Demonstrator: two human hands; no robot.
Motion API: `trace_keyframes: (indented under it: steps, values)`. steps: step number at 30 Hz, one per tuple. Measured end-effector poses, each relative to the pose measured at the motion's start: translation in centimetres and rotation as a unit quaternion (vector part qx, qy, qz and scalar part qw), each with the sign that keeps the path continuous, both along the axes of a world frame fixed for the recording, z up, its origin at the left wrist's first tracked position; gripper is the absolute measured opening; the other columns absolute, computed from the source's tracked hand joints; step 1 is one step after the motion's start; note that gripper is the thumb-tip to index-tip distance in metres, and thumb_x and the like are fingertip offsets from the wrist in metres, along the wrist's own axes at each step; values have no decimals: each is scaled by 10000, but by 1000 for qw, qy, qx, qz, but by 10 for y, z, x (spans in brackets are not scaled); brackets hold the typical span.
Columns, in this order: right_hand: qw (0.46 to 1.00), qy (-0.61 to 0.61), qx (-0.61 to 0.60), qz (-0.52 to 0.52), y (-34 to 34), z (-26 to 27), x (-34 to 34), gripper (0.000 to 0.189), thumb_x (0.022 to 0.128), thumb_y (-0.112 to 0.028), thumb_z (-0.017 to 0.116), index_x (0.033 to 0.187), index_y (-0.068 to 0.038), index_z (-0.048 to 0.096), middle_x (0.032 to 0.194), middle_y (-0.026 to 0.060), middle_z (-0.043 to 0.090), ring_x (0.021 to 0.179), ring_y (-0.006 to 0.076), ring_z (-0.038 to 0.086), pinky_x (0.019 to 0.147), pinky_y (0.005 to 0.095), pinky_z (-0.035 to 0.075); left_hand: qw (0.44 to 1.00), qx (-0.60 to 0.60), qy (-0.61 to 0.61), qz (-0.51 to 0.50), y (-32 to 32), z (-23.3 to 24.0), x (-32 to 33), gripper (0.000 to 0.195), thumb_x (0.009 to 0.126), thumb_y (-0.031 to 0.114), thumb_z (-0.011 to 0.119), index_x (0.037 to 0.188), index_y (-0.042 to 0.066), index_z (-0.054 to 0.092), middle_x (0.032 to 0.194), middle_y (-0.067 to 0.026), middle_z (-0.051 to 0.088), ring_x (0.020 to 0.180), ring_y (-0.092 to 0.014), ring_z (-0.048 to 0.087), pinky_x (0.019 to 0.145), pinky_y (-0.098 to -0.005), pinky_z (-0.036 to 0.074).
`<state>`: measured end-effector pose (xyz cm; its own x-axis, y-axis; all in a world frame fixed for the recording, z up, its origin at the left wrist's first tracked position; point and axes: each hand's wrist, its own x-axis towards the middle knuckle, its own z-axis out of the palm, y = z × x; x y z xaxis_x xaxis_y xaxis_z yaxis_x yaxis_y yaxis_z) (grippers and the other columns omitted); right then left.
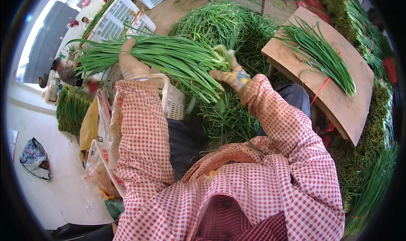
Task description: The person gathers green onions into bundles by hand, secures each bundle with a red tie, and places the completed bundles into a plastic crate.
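My left hand (131, 61), in a worn, tan-coloured glove, grips a large bundle of garlic chives (171, 52) around its leafy part. At the bundle's root ends is my right hand (233, 74), in a patterned glove, slightly blurred; its fingers are spread around the pale stem ends, and whether they close on any stems I cannot tell. A smaller bunch of chives (330, 60) lies on the wooden board (355, 111) to the right, with a red tie (320, 90) beside it at the board's edge.
A big heap of loose greens (222, 22) lies on the floor ahead. A white plastic basket (176, 101) stands beneath the held bundle, and white crates (115, 17) are at upper left. Stacked chive bundles (374, 120) line the right side. Another person (67, 73) is at far left.
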<state>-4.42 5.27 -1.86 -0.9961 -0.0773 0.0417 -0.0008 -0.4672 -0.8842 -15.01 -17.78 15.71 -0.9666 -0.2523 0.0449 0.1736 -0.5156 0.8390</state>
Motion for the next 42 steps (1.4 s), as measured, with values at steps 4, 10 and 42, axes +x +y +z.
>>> trace_keyframes:
  steps: [4,10,42]
  values:
    - [994,-3,105,43,-4,-4,-2,770,875,-356,693,1487,-61,330,1291,227,578,1012,258,604,852,358,502,999,6,-22,30,18,4,24,275,799,107,671,1042,-13,625,998,-128,644,840,-282,640,770,-406,564]
    - [891,88,445,-27,26,-1,21,531,869,-159,642,1366,-56,489,1087,178,683,983,339,663,855,391,533,1000,9,4,-15,32,9,31,227,803,114,676,994,2,631,969,-104,646,813,-264,640,759,-407,564]
    - [989,14,-140,-54,82,44,153,257,935,-300,650,1051,-89,561,673,-40,464,502,57,438,447,207,377,649,-277,450,547,-63,-135,-39,289,906,117,635,1162,-10,586,1042,-189,640,818,-218,647,717,-302,570]
